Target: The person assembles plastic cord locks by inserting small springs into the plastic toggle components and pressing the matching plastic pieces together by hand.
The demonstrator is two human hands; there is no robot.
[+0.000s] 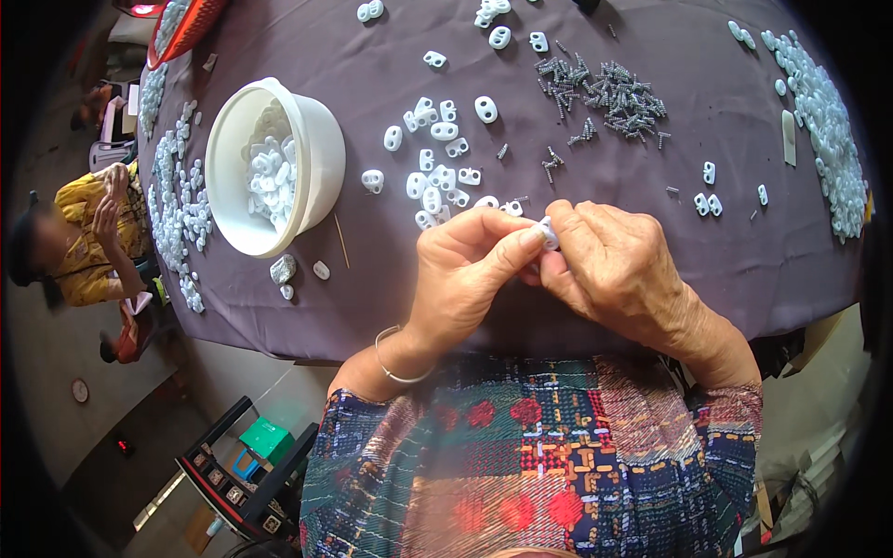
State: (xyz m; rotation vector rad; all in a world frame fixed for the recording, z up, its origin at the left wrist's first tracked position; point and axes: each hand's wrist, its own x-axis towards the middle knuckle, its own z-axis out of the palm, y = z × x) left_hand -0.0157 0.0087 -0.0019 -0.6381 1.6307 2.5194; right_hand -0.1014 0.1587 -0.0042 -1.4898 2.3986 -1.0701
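My left hand [460, 274] and my right hand [623, 265] meet near the table's front edge. Between them is a small white plastic cord lock [550, 234], pinched by the left thumb and forefinger. The right fingers close over its other side and hide part of it. Just beyond the left hand lies a loose group of white two-holed cord locks [443, 177], some with a short spring beside them. A heap of small metal springs [631, 100] lies farther off, beyond the right hand.
A white plastic tub [324, 153] holding white pieces stands left. White parts spread along the left edge [172, 200] and right edge [828, 139]. A thin stick [341, 242] and a grey stone [283, 270] lie by the tub. A red basket [191, 33] stands far left; another person [93, 228] sits left.
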